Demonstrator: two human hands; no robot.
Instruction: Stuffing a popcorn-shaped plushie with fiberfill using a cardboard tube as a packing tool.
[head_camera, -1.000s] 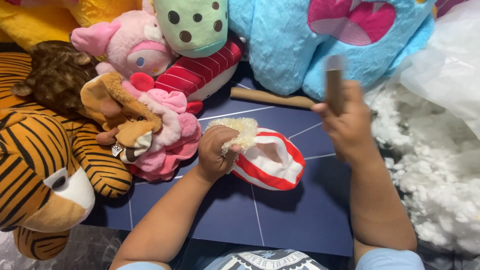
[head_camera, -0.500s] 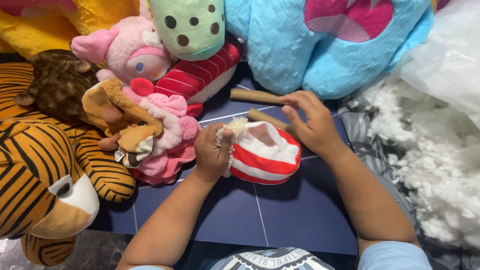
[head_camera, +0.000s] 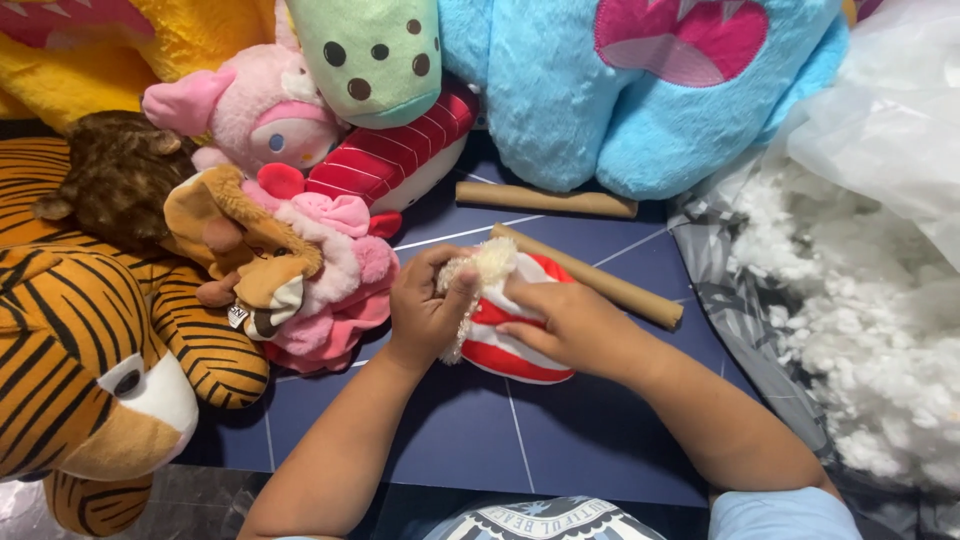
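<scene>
Striped plush piece (head_camera: 520, 345) clasped by both hands (head_camera: 425, 310) (head_camera: 565, 325) over dark blue mat (head_camera: 560, 440); loose white stuffing (head_camera: 850, 330) alongside.

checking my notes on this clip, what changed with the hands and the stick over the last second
The right hand let go of the brown stick, which it had held upright a second ago; the stick now lies on the blue mat behind the toy. That hand came down onto the red-and-white striped toy. The left hand kept its grip on the toy's fluffy cream end. The plush pile and the second stick stayed put.
</scene>
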